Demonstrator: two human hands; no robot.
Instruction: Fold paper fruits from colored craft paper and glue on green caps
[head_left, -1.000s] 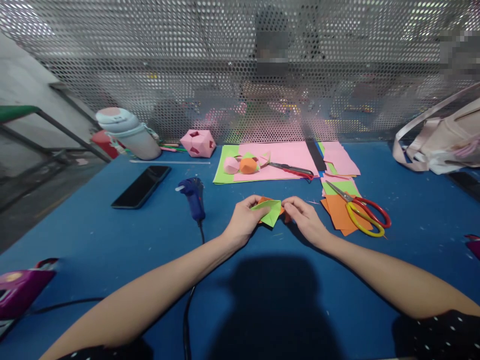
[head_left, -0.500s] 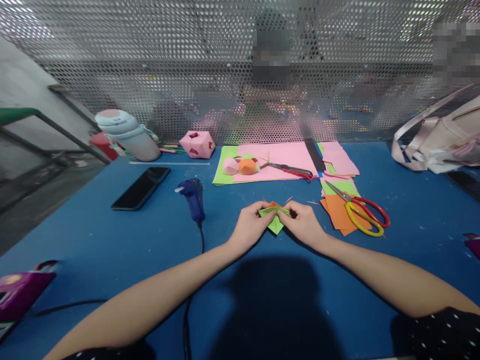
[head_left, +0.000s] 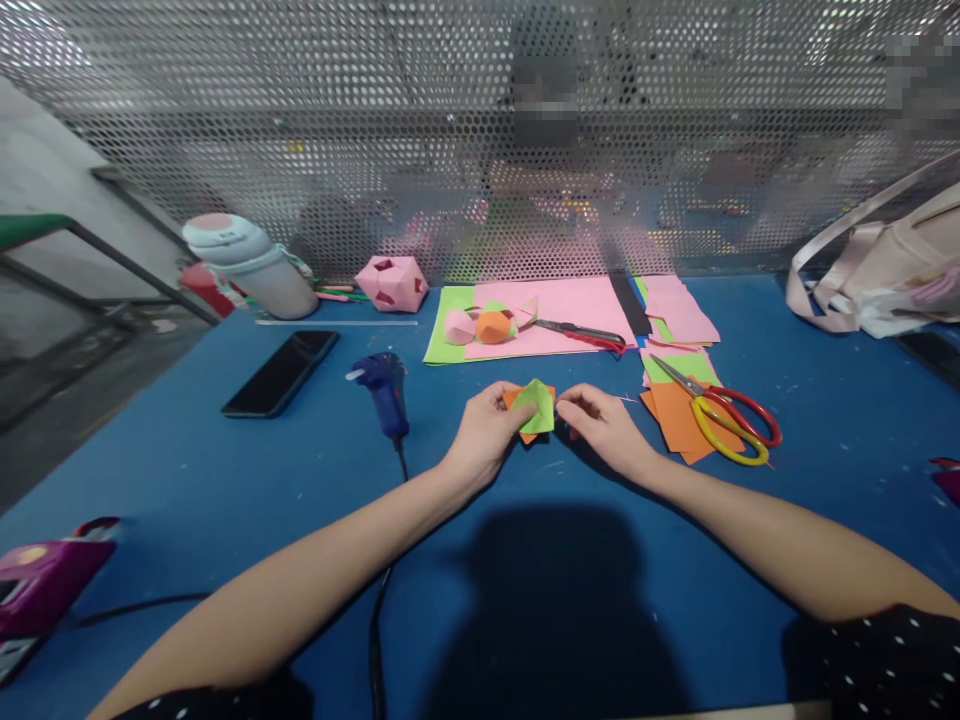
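My left grip [head_left: 484, 437] pinches green paper [head_left: 542, 402] over orange paper [head_left: 529, 438], seemingly to steady both; just beside it, my right grip [head_left: 609, 432] curls nearly closed, contents unclear.

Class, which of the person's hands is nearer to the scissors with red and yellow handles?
Right. In the picture, the right hand is left of the scissors, apart from them; the left hand is farther left, holding green paper.

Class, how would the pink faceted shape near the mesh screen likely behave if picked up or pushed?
The pink faceted shape is probably light for its size, as its openings suggest it is hollow. Its flat faces should make it slide or tumble, not roll smoothly. Squeezed, it might dent around those openings.
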